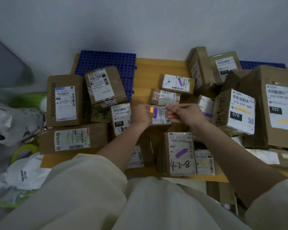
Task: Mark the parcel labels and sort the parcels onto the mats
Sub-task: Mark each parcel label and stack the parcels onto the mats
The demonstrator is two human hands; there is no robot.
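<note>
Your wooden table (146,67) heaped with parcels, blue mat (106,62) at back left, small parcel (160,116) mid-table between your hands, your right hand (186,114) pinching its label edge, your left hand (140,116) curled round an orange-tipped marker (151,110)

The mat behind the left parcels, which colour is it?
Blue, with a grid of holes; the mat shows in the head view.

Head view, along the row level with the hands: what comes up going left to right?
Box printed 180000000 → left 070 parcel → left hand → small parcel held between the hands → right hand → right 070 parcel → 032 box.
</note>
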